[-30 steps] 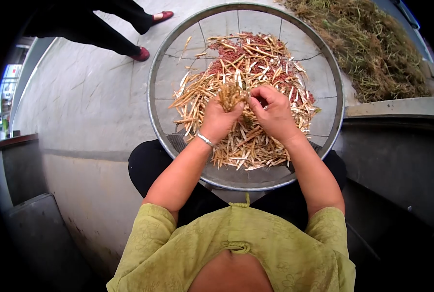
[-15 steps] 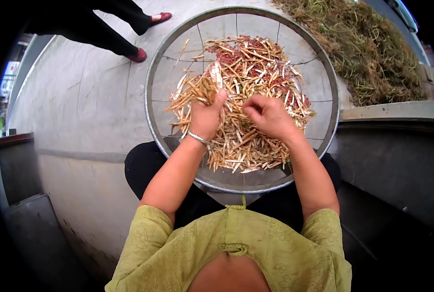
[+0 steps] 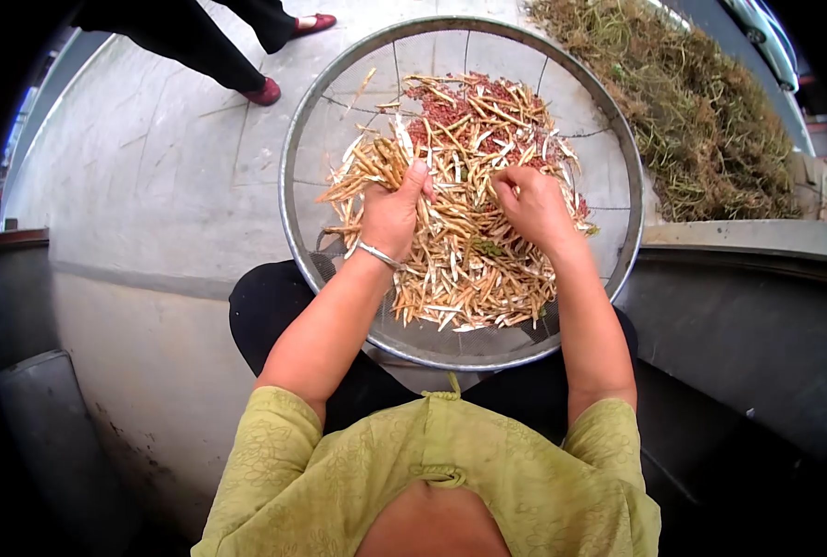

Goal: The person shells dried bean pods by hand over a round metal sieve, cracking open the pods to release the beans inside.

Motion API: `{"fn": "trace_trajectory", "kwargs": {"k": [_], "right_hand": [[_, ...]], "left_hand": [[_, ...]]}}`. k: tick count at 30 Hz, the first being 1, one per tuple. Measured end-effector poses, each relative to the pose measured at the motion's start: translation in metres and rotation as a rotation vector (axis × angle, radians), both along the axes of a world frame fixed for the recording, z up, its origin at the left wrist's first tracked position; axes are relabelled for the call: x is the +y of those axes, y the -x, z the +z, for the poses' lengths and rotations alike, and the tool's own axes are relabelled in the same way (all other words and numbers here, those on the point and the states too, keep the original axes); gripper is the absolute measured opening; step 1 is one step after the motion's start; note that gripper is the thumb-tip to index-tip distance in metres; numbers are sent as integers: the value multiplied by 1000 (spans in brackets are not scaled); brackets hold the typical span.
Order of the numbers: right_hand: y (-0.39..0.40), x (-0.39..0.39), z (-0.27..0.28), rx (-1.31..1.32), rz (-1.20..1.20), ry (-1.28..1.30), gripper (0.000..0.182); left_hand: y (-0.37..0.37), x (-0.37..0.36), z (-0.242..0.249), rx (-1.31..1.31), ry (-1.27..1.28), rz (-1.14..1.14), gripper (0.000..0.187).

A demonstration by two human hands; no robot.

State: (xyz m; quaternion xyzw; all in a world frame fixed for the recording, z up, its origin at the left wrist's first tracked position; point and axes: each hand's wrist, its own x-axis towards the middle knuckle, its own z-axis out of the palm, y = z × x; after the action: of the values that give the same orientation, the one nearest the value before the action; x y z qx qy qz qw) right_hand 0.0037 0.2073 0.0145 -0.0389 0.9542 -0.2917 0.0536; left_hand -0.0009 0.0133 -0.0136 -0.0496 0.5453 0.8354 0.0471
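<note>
A large round sieve (image 3: 287, 190) with a metal rim rests over my lap. Dry tan bean pods (image 3: 469, 288) are heaped in it, with loose red beans (image 3: 446, 107) showing mostly toward the far side. My left hand (image 3: 393, 213), with a bracelet at the wrist, is closed round a bunch of dry pods (image 3: 372, 165) that fans out past the fingers. Over the right part of the heap is my right hand (image 3: 532, 206), its fingers curled together. Whatever those fingertips may pinch is hidden or too small to make out.
A pile of dried plants (image 3: 673, 111) lies beyond the sieve on the right, behind a low ledge (image 3: 743, 234). At the upper left a person in black trousers (image 3: 186, 46) and red shoes stands on the concrete floor (image 3: 181, 176).
My right hand has moved a little right, away from the left hand. The left hand still grips its bunch of pods. The view has shifted slightly.
</note>
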Motion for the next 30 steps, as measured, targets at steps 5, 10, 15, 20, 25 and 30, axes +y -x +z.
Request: {"fn": "trace_trajectory", "kwargs": {"k": [5, 10, 15, 20, 25, 30], "right_hand": [[59, -11, -30, 115, -177, -71, 19], [88, -31, -48, -15, -233, -282, 26], [70, -20, -41, -29, -296, 373, 20], [14, -14, 6, -382, -323, 1083, 20], [-13, -23, 3, -348, -308, 1244, 18], [-15, -38, -1, -258, -327, 1264, 15]], "left_hand": [[-1, 2, 3, -33, 2, 3, 25], [1, -1, 0, -40, -5, -7, 21], [1, -1, 5, -89, -3, -19, 21], [-4, 7, 7, -151, 14, -106, 21], [-11, 10, 9, -109, 29, -302, 17], [-15, 10, 5, -79, 35, -370, 19]]}}
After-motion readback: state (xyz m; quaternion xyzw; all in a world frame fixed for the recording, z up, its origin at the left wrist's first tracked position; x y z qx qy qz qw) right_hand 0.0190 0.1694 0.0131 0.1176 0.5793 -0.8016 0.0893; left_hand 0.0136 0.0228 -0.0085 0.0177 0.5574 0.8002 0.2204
